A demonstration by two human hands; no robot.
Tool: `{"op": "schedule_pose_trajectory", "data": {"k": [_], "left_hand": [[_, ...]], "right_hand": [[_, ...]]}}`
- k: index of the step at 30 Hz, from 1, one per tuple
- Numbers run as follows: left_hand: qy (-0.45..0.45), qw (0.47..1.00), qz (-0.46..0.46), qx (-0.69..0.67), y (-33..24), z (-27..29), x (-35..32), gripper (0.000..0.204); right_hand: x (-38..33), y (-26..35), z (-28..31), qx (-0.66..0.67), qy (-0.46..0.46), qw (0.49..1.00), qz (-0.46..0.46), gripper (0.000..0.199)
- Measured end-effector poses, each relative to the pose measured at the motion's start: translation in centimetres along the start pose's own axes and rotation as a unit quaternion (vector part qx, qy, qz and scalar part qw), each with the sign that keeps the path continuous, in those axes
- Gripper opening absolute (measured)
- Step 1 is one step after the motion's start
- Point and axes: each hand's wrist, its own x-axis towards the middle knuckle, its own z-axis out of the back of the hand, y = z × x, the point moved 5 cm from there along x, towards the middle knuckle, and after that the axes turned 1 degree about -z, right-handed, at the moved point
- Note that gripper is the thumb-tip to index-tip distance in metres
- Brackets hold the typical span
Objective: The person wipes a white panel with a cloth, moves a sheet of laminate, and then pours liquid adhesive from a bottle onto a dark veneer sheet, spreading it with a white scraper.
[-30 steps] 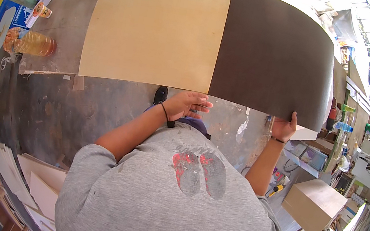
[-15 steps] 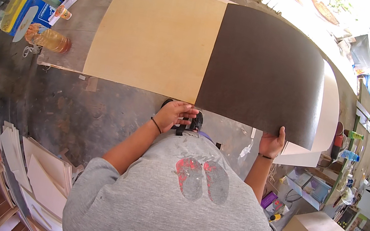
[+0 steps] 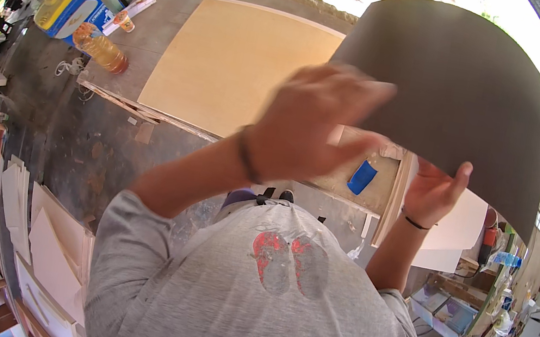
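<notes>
While both hands (image 3: 434, 189) lift, dark sheet (image 3: 461, 93) bends.

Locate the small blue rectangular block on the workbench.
In the head view, the small blue rectangular block lies right of centre on the workbench's near edge, between the left hand and right hand, under the lifted dark sheet.

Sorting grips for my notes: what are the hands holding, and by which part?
Right hand grips the dark sheet at its near edge. Left hand, blurred, lies on that edge further left; its grip cannot be told.
</notes>
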Motion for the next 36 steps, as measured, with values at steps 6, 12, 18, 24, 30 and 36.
{"op": "schedule_pose_trajectory", "data": {"k": [6,12,18,24,30,36], "left_hand": [[-0.137,0.951,-0.271,0.059,-14.3,-8.1,8.0,0.040],[-0.048,0.959,-0.222,0.168,-15.1,-7.2,10.6,0.018],[0.016,0.971,-0.169,0.171,-12.7,-3.9,14.4,0.014],[-0.197,0.962,-0.185,0.048,-4.3,6.6,15.5,0.035],[-0.209,0.954,-0.027,-0.211,-4.3,18.0,6.4,0.025],[-0.419,0.898,0.013,-0.131,0.6,24.9,-0.9,0.035]], "right_hand": [[1.7,-0.2,-3.1,-0.037,0.104,0.994,0.011,0.050],[2.1,-0.5,-6.9,-0.265,0.262,0.902,0.217,0.047],[3.4,0.4,-8.6,-0.343,0.307,0.825,0.327,0.044],[1.5,-1.5,-12.5,-0.252,0.224,0.939,0.063,0.042],[0.1,-2.9,-1.7,-0.229,0.073,0.960,0.145,0.034],[-0.6,-4.7,5.8,-0.285,-0.130,0.949,0.026,0.071]]}}
